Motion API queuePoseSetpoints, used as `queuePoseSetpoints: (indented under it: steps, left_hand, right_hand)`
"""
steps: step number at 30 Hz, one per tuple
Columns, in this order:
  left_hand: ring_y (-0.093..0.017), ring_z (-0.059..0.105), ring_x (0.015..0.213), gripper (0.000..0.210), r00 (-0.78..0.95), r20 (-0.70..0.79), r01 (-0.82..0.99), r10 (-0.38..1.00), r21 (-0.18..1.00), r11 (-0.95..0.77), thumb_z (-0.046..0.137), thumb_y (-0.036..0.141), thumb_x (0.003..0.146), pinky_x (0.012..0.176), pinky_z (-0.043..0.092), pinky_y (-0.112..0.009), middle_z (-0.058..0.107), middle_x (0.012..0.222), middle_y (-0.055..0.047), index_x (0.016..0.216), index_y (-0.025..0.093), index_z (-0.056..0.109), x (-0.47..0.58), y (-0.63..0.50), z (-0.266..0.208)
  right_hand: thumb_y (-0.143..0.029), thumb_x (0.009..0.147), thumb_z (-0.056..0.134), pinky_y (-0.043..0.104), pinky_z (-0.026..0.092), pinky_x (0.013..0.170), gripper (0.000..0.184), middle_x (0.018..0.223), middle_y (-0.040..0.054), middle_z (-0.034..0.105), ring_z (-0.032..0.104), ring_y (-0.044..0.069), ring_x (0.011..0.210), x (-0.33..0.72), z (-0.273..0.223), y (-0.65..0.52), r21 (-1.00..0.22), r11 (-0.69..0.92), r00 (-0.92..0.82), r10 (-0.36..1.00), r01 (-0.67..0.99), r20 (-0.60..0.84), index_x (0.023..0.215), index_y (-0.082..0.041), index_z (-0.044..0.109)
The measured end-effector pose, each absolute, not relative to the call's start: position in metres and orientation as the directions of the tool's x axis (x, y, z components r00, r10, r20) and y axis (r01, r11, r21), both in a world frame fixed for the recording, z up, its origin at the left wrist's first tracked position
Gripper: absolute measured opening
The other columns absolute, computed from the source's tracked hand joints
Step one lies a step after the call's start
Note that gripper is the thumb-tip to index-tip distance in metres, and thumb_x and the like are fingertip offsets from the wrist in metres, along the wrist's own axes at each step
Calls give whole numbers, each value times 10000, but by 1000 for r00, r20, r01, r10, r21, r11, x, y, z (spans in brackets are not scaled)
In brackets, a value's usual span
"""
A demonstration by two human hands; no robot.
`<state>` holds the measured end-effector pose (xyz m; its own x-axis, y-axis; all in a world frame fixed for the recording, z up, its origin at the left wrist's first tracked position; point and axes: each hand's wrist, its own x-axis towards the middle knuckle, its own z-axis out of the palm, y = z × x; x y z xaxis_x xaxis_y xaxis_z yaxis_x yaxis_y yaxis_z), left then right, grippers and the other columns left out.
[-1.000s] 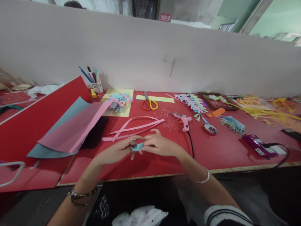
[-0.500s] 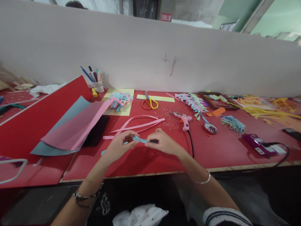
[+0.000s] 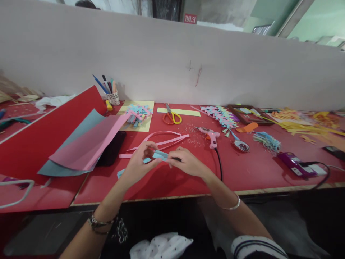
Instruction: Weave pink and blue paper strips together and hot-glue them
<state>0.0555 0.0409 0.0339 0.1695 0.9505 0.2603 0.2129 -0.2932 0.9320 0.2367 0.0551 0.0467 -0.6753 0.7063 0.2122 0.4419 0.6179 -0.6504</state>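
My left hand (image 3: 141, 162) is closed with thumb and fingers on a light blue paper strip (image 3: 161, 155). My right hand (image 3: 187, 162) pinches near the strip's right end and holds a slim dark stick-like tool (image 3: 176, 159); its kind is unclear and its other end is hidden by the fingers. Both hands are just above the red table. Another piece of blue paper (image 3: 120, 173) lies by my left wrist. Pink paper strips (image 3: 164, 141) lie just beyond my hands.
A pink glue gun (image 3: 211, 136) with a black cord lies right of my hands. Scissors (image 3: 171, 116) rest farther back. Leaning at left are a red board (image 3: 67, 118) and a pink sheet (image 3: 86, 147). A fringed paper piece (image 3: 221, 117) and a spoon (image 3: 240, 144) lie right.
The blue strip now appears wider and flatter between my hands. My left fingers have lifted and opened slightly around it, while the right hand has barely moved.
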Motion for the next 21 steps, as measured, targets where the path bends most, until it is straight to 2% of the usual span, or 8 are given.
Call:
queuePoseSetpoints:
  steps: [3, 7, 14, 16, 18, 20, 21]
  left_hand:
    - [-127, 547, 702, 320, 206, 175, 148, 963, 967, -208, 587, 327, 608, 656, 454, -261, 574, 815, -10, 886, 182, 526, 58, 42, 33]
    - [-127, 533, 644, 256, 202, 108, 158, 973, 977, -141, 564, 374, 622, 629, 443, -251, 611, 709, -6, 769, 166, 586, 58, 42, 35]
    - [-105, 453, 501, 263, 163, 62, 259, 985, 960, -103, 521, 406, 615, 509, 378, -223, 542, 489, 20, 540, 162, 587, 60, 43, 35]
    - [-100, 439, 484, 262, 129, 88, 279, 988, 953, -121, 526, 400, 617, 490, 361, -218, 526, 467, 26, 521, 163, 579, 61, 43, 36]
    - [-94, 428, 467, 256, 102, 107, 289, 989, 948, -132, 541, 389, 617, 479, 353, -214, 508, 447, 32, 505, 161, 569, 61, 41, 39]
    - [-90, 429, 457, 243, 94, 116, 283, 989, 949, -138, 555, 374, 619, 480, 359, -211, 508, 440, 35, 508, 159, 570, 62, 40, 42]
    - [-88, 428, 451, 239, 91, 121, 278, 988, 950, -142, 558, 369, 622, 481, 361, -210, 507, 436, 37, 507, 159, 569, 63, 39, 43]
  right_hand:
    - [-294, 863, 402, 196, 308, 599, 312, 553, -32, 512, 439, 72, 522, 237, 48, 54, -659, 617, -676, 703, 430, 218, 608, -152, 512]
    - [-296, 860, 403, 192, 318, 595, 300, 542, -32, 517, 452, 75, 526, 237, 48, 53, -665, 605, -674, 710, 438, 202, 622, -158, 523]
    - [-287, 847, 411, 189, 320, 572, 284, 569, -22, 529, 462, 75, 542, 237, 49, 52, -701, 590, -674, 709, 402, 210, 603, -162, 485]
    - [-308, 835, 431, 189, 327, 558, 215, 576, -30, 532, 468, 78, 536, 235, 49, 51, -754, 519, -630, 755, 402, 183, 681, -170, 490]
    - [-328, 801, 484, 189, 336, 542, 159, 602, -42, 544, 479, 85, 530, 231, 50, 49, -809, 427, -551, 819, 404, 157, 857, -180, 486]
    - [-322, 760, 542, 200, 356, 564, 303, 666, -33, 572, 511, 101, 572, 227, 51, 48, -820, 406, -505, 846, 404, 170, 1010, -183, 444]
    - [-308, 751, 555, 209, 366, 592, 323, 712, -17, 589, 531, 111, 617, 225, 52, 47, -804, 432, -511, 838, 409, 191, 1027, -182, 447]
